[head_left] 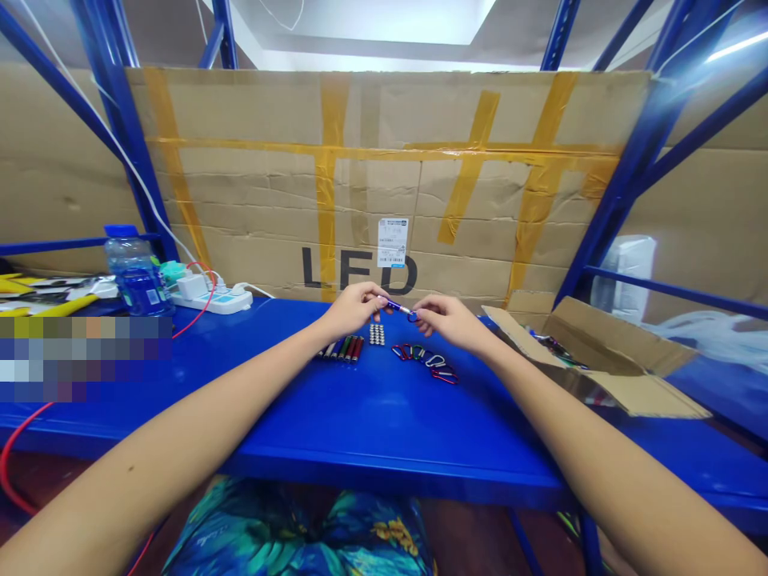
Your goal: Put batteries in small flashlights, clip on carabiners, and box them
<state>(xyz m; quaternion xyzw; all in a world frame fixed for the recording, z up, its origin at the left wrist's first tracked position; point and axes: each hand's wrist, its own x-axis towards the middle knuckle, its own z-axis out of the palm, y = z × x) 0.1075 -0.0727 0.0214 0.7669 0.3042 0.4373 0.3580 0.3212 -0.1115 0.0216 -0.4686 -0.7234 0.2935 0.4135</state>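
Note:
Above the table, my left hand [358, 310] pinches one end of a slim purple mini flashlight [394, 306] with a silver end. My right hand [447, 322] is closed at the silver end, its fingers on a blue carabiner [412, 317]. Whether the carabiner is hooked on cannot be made out. Below my left hand lies a row of flashlight tubes [348, 349] in several colours, partly hidden by my forearm. Beside them stand rows of small silver button cells [377, 334]. Nearer my right hand, several coloured carabiners [434, 362] lie in a curved line.
At right, an open cardboard box [624, 388] holds small items. A blue-capped bottle [137, 272] and a white power strip [225, 301] with plugs stand at left, near a red cable [207, 308]. A large taped cardboard panel [264, 200] closes off the back between blue posts.

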